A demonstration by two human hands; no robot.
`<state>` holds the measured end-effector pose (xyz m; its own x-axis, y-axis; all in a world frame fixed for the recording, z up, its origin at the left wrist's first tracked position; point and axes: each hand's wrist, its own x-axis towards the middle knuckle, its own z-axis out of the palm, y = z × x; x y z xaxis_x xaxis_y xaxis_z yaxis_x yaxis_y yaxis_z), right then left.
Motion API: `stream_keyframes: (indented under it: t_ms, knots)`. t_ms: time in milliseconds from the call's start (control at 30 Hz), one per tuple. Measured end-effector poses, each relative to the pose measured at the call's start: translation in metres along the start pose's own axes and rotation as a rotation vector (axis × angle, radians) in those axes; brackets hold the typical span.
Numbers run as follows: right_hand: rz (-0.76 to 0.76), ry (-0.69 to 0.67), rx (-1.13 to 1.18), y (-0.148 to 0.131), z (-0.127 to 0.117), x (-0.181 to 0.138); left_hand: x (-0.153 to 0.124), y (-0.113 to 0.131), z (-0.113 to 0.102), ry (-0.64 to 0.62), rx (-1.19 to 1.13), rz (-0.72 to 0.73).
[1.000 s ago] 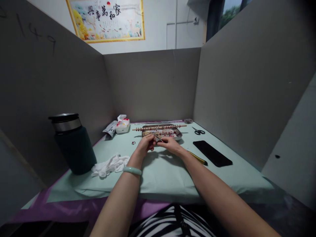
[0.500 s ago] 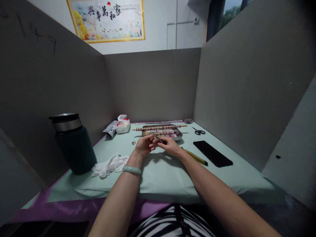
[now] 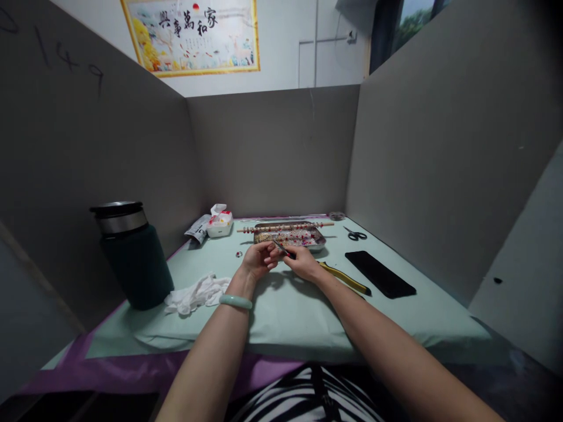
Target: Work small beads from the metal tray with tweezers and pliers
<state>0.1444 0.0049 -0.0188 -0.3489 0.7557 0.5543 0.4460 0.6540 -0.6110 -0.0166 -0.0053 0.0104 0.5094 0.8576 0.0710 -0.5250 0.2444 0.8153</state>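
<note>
My left hand [image 3: 261, 259], with a pale green bangle [image 3: 236, 302] at the wrist, is closed in a pinch; what lies between its fingertips is too small to make out. My right hand [image 3: 303, 262] grips a slim, pointed metal tool [image 3: 281, 247] that looks like tweezers, its tip reaching the left fingertips. Just beyond both hands stands a metal tray [image 3: 317, 245] of small red, gold and clear beads. Across its far part lies a wooden stick [image 3: 285, 228] strung with small beaded rings. A single ring with a red bead [image 3: 238, 254] rests left of my left hand.
Yellow-handled pliers [image 3: 345, 278] lie beside my right forearm, with a black phone [image 3: 380, 274] and scissors [image 3: 355, 234] further right. On the left are a crumpled white cloth [image 3: 196, 295], a dark flask [image 3: 137, 264] and a tissue pack [image 3: 219, 223]. Grey partitions [image 3: 272, 152] enclose the table.
My hands keep almost the same pose around the pointed tool; the right hand has shifted very slightly. The whole view has moved a little.
</note>
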Motion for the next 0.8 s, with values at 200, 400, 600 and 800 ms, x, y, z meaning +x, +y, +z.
stream_keyframes:
  t_ms: [200,400,600,800]
  knots:
    - [0.048,-0.006,0.030,0.003,0.002,0.002,0.005,-0.002,-0.001,0.083,0.103,0.020]
    - [0.048,-0.074,0.131,0.001,-0.002,0.003,0.008,-0.003,-0.001,0.109,0.176,0.087]
    - [0.020,-0.002,-0.012,0.004,-0.005,0.002,0.009,-0.005,-0.003,0.191,0.335,0.122]
    - [0.055,0.000,-0.154,0.002,-0.008,0.001,0.009,-0.008,0.000,0.323,0.531,0.150]
